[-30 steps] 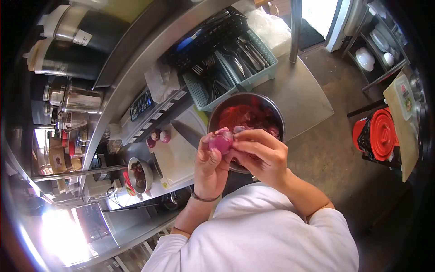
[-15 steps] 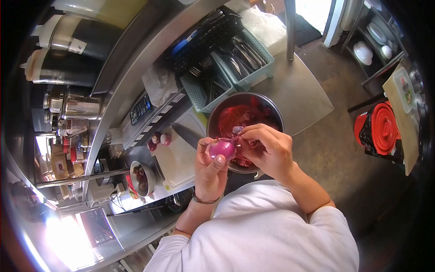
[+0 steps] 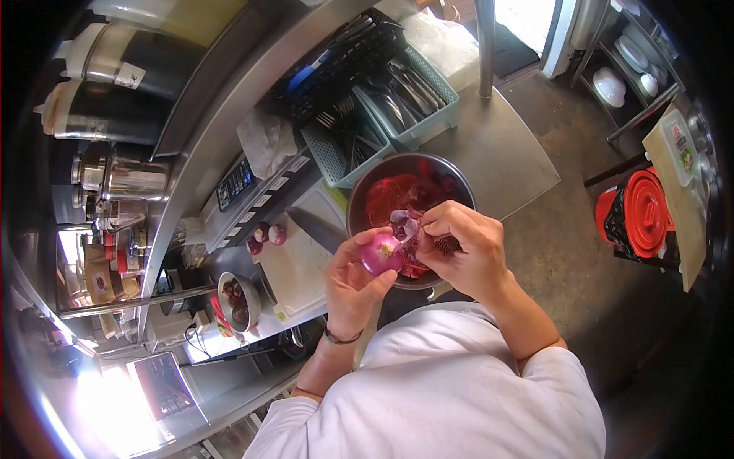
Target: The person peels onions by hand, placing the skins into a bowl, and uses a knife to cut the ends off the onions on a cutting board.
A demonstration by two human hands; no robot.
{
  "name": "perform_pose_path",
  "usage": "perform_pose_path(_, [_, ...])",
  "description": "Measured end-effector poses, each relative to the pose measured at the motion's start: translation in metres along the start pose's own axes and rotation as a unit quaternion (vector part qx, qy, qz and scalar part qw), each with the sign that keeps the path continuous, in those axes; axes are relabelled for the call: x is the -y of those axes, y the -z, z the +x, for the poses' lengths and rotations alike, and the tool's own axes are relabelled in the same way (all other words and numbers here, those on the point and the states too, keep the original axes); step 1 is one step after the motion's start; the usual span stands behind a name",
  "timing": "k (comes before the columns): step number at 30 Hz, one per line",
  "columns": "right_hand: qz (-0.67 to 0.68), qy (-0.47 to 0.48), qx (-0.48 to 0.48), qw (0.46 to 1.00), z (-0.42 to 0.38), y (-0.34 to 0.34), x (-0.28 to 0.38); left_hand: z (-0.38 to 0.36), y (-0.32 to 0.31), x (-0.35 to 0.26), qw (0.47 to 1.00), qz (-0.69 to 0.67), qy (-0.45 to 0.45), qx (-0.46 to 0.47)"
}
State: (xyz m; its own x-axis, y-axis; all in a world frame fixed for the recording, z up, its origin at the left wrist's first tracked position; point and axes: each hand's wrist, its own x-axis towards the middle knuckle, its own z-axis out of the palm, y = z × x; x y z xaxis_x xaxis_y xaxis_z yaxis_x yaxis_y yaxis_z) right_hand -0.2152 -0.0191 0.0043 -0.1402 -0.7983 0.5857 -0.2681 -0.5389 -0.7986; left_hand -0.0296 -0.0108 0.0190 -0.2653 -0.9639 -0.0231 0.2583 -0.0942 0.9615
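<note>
A glossy red onion sits between the thumb and fingers of my left hand, its pale root end facing up. My right hand pinches a piece of purple onion skin just right of the onion. Both hands are over the near part of a steel bowl, which holds red netting and loose skins. Left of the bowl, a knife lies on a white cutting board, with several small onions near the board's far left corner.
Green cutlery baskets stand behind the bowl on the steel counter. A smaller bowl with dark contents is at the left. A red lidded bin stands at the right, beside a shelf of white dishes.
The onion has turned in my left hand, so its pale end now faces up. My right hand has moved slightly right and up, with the skin pulled away from the onion's side.
</note>
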Motion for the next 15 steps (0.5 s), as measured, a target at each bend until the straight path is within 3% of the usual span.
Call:
perform_pose_path(3, [-0.041,-0.036,-0.018,0.998,0.000,0.002,-0.004,-0.004,0.012,0.001,0.999,0.029,-0.013,0.040])
perform_pose_path(6, [0.007,-0.105,0.013,0.994,-0.005,0.002,-0.013,-0.002,0.013,-0.004,0.990,-0.139,0.035,0.018])
perform_pose_path(13, [0.028,-0.059,0.108,0.992,-0.007,-0.002,-0.007,-0.001,0.010,-0.003,0.997,-0.071,0.012,-0.010])
perform_pose_path(15, [0.012,-0.042,0.119,0.992,-0.009,-0.004,-0.012,-0.001,0.013,-0.003,0.994,-0.101,0.024,0.027])
